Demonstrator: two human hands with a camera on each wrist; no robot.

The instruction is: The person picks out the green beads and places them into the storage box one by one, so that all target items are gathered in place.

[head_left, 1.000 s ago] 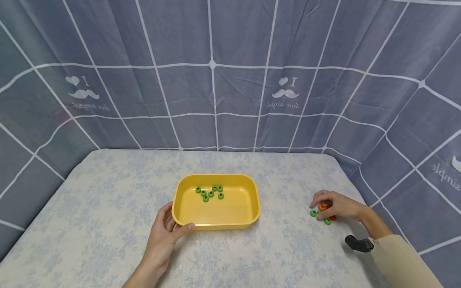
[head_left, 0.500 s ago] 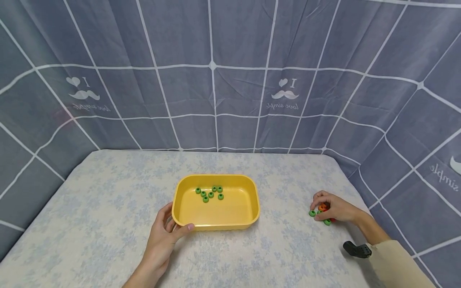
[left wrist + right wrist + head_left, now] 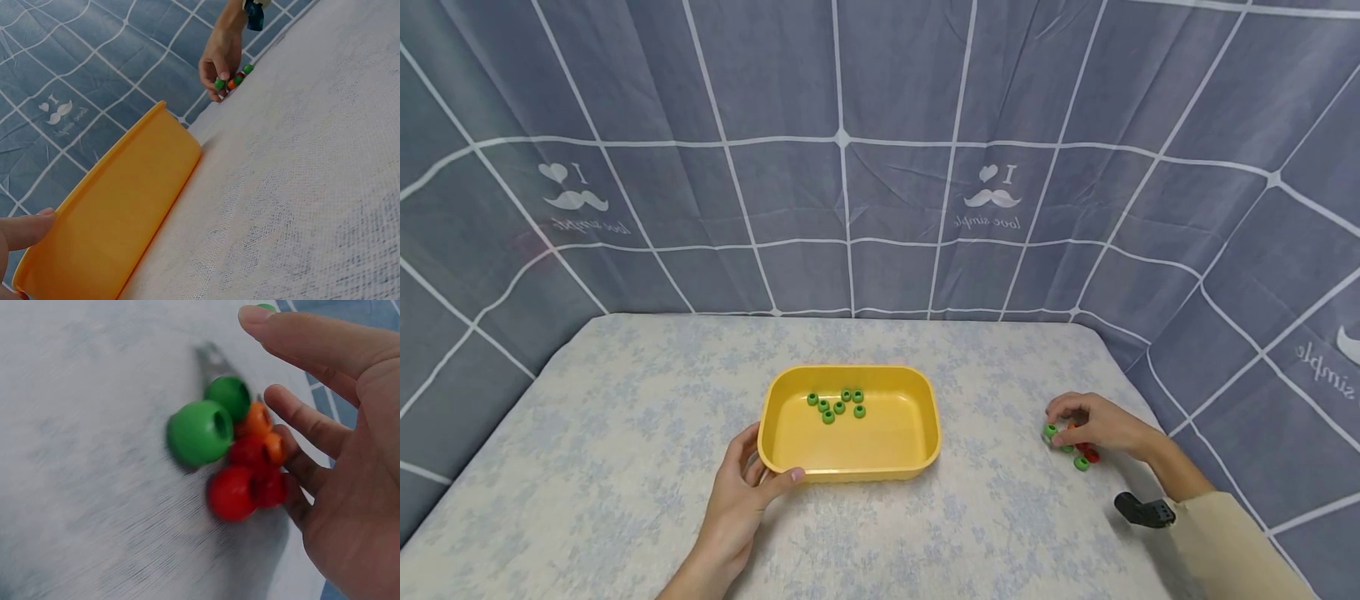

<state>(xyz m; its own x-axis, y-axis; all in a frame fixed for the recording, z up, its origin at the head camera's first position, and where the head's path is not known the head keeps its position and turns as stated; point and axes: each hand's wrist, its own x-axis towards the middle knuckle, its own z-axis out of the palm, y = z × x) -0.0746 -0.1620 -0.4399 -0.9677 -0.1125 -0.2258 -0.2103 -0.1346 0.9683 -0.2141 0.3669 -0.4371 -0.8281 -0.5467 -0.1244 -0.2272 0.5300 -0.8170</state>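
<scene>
Seven green beads (image 3: 837,402) lie in the yellow tray (image 3: 925,433), clustered toward its far left corner. Right of the tray, well apart from it, sits a small loose pile (image 3: 240,459) on the table cloth (image 3: 625,433); the right wrist view shows two green, two red and two orange in it, packed touching one another.

Right hand (image 3: 1101,423): hovering over the pile, thumb and forefinger pinching one green bead (image 3: 1049,432) at the pile's tray-side edge; other fingers (image 3: 300,419) loosely extended beside the reds. Wrist camera strap (image 3: 1142,510) visible on the forearm.

Left hand (image 3: 741,492): at the tray's near left corner, thumb (image 3: 22,228) laid along the rim, fingers curled round the outer wall, gripping it.
</scene>
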